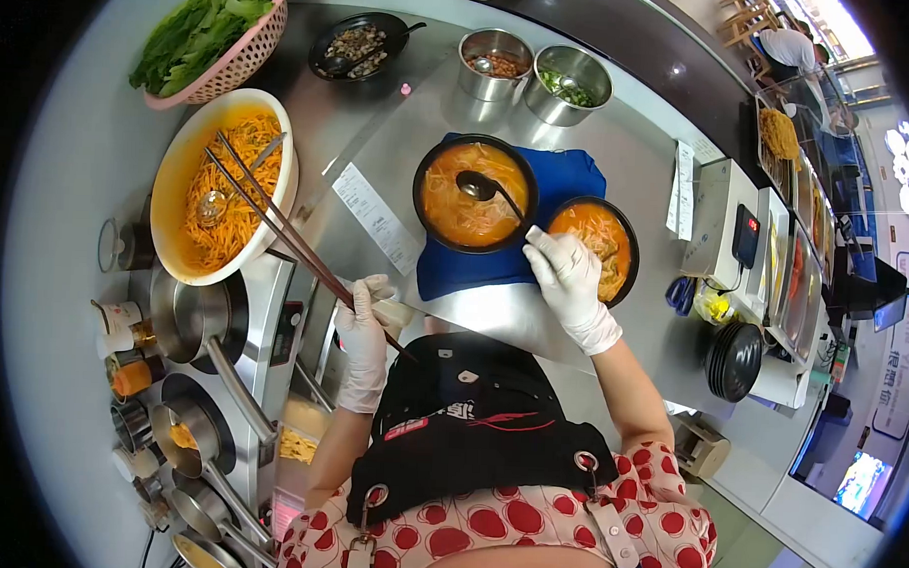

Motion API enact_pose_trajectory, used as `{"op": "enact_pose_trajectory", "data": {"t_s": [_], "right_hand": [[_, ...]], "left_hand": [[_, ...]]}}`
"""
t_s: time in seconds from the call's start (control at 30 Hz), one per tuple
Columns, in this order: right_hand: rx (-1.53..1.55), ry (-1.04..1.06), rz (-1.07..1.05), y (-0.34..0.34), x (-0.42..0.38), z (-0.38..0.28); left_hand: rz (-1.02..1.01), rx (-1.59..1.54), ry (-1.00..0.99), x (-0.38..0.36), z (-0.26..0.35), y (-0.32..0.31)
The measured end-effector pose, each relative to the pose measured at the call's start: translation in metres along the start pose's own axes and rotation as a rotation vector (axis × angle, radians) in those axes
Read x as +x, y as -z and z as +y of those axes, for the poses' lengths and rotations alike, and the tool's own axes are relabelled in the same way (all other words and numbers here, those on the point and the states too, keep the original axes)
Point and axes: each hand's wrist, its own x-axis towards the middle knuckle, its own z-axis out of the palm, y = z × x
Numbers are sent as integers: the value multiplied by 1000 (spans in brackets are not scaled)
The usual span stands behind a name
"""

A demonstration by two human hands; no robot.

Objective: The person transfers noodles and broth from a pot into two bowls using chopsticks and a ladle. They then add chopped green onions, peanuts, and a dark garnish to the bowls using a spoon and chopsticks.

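**Noodle station, head view: two soup bowls under hand**

Head view, items as they lie:

- Left hand [362,341], gloved, closed around long chopsticks [276,223]. Their tips reach up and left over the white bowl [167,189] of orange shreds, seemingly kept clear of the soup.
- Right hand [567,273], gloved, fingers curled shut on the ladle [483,188] handle. The ladle's cup sits in the broth of the near black bowl [475,193], placed to scoop or stir.
- Second black bowl [601,247], also filled with orange soup and noodles, just beside the first and partly hidden by the right hand.
- Blue cloth [568,178], spread on the table [399,152] beneath both black bowls, probably to catch drips.
- Paper slip [377,218], flat on the table between white bowl and cloth, within reading range.
- Two steel pots [532,71] of garnish and a pink basket [232,51] of greens, along the far edge, within arm's reach.
- Saucepans [198,320] on burners at left.
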Motion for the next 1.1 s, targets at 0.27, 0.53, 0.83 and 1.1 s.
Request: {"op": "enact_pose_trajectory", "data": {"t_s": [0.27,0.53,0.83,1.1], "right_hand": [[-342,321,-86,34,4,-23],[-219,272,-192,19,-9,-30],[510,-737,505,18,-28,-24],[598,-1025,659,132,-103,19]], "left_hand": [[-32,-35,-27,2,-3,1],[-39,-115,33,7,-1,-8],[-204,-78,86,5,27,-54],[-239,-48,45,-1,26,-82]]}}
